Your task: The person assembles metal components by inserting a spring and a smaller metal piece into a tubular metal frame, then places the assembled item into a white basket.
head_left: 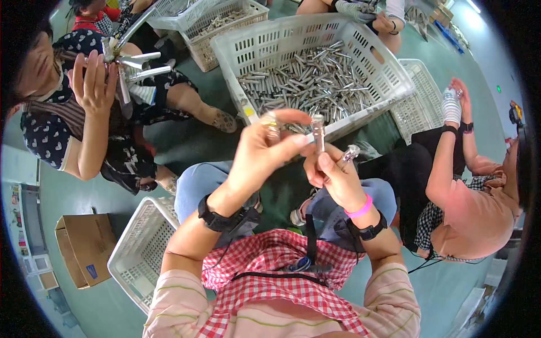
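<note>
Over the near edge of the big crate, my two hands meet. My right hand (338, 174) grips a short shiny metal tube (319, 135), upright between thumb and fingers. A second shiny metal piece (350, 153) with a rounded end sticks out beside that thumb. My left hand (262, 149) is partly curled, its index finger and thumb reaching to the tube's left side. A gold-coloured shiny spot (273, 128) shows among its fingers; I cannot tell whether it is a ring or a held part. Behind them, the white plastic crate (248, 42) holds many loose metal tubes (315, 79).
At left, a seated co-worker's hand (93, 84) is beside a bunch of metal tubes (141, 67). Another co-worker (473, 208) sits at right. White baskets stand behind (203, 48) and at lower left (146, 242), near a cardboard box (84, 248).
</note>
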Demonstrator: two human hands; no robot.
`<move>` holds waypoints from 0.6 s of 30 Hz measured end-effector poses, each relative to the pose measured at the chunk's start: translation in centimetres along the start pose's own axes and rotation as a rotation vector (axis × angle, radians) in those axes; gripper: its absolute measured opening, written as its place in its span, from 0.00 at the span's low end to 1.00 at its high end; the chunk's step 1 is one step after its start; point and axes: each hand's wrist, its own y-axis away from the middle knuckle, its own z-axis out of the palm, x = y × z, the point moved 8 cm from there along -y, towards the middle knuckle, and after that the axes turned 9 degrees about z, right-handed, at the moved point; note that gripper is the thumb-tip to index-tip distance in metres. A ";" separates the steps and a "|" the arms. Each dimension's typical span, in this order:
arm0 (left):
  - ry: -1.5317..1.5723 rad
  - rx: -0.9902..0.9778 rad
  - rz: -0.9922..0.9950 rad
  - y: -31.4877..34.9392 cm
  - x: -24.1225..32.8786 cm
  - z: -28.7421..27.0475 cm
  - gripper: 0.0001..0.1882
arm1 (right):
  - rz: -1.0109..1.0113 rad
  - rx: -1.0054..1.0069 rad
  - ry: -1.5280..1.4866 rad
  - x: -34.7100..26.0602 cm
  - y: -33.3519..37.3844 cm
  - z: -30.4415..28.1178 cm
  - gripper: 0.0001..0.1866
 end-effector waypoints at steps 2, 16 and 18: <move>0.117 -0.065 -0.078 0.4 -1.6 0.9 0.14 | -0.001 0.001 0.085 0.1 0.0 0.4 0.18; 0.009 -0.099 0.232 0.9 -0.2 1.2 0.19 | -0.439 0.382 0.691 -3.1 1.3 -0.2 0.13; -0.061 -0.103 0.273 1.0 0.2 1.3 0.16 | -0.458 0.374 0.752 -3.8 1.5 0.3 0.13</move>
